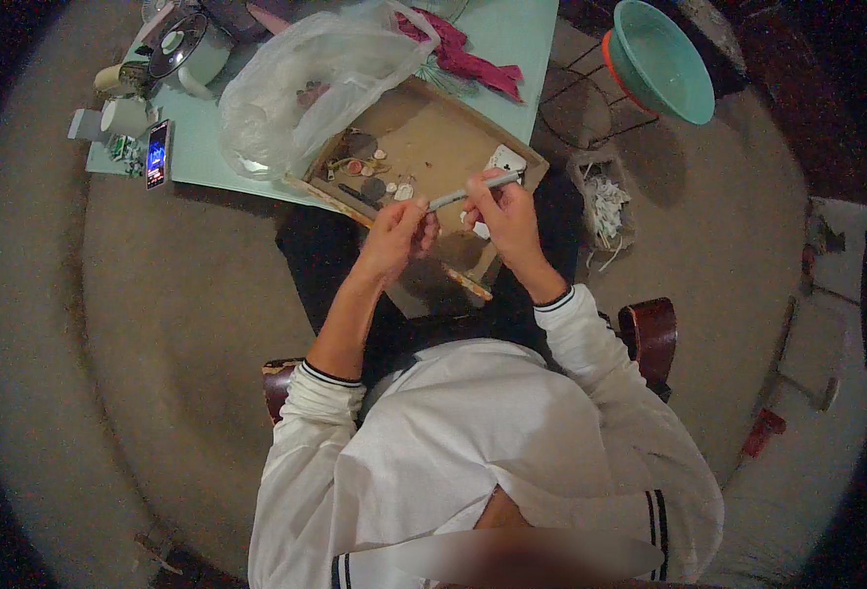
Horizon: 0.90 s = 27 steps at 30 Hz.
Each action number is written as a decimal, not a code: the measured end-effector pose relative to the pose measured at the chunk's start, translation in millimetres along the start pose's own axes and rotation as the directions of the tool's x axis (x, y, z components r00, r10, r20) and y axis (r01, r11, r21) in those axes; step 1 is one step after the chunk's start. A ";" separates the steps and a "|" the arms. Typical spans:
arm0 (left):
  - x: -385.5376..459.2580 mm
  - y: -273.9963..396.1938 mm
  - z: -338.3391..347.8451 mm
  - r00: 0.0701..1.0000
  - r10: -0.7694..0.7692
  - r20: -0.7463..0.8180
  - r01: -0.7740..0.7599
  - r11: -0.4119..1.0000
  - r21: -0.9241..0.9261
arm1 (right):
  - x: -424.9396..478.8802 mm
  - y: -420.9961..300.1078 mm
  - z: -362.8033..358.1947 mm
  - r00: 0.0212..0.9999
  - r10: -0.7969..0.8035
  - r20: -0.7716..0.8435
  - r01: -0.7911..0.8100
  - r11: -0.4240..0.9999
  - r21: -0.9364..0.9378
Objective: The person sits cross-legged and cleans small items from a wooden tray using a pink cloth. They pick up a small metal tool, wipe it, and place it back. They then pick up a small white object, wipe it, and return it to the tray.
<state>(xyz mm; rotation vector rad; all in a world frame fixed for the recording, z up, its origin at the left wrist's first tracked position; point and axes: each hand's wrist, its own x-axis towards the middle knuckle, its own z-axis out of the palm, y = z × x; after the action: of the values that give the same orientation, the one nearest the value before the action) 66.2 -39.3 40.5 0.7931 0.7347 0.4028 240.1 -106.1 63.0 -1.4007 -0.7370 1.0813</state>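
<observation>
A grey marker pen [450, 199] is held by one end in my left hand [397, 237] and by the other in my right hand [506, 221]. Both hands are above a shallow wooden drawer [470, 110], which rests tilted between the table edge and my lap. In its left part lie a black pen [360, 196], dark round discs [373, 188], a red-centred round piece [355, 167] and several small pale pieces. Playing cards [507, 159] lie in the right corner, partly behind my right hand and the pen.
On the pale green table [212, 163] are a clear plastic bag [271, 103], a lidded pot [201, 62], a white cup [124, 118], a lit phone [157, 156] and a magenta cloth [470, 62]. To the right stand a box of white strips [606, 206] and a green basin [665, 66].
</observation>
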 end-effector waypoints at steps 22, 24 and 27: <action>-5.9 29.2 -35.8 0.982 0.176 -0.065 -0.180 0.982 -0.064 | 34.9 33.3 -45.6 0.999 -0.021 -0.044 0.012 0.981 -0.195; -3.3 35.5 -42.1 0.955 0.270 -0.122 -0.285 0.950 -0.129 | 39.7 51.1 -33.6 0.995 -0.070 0.071 0.088 0.956 -0.281; -3.4 32.9 -46.5 0.941 0.270 -0.205 -0.300 0.944 -0.134 | 71.9 60.8 -36.5 0.983 -0.154 0.100 0.184 0.840 -0.510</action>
<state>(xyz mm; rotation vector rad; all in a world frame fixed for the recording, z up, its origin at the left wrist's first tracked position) 28.2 3.1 44.8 0.7142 0.7488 0.7992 291.1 -64.0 -13.3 -1.7208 -1.2370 0.8105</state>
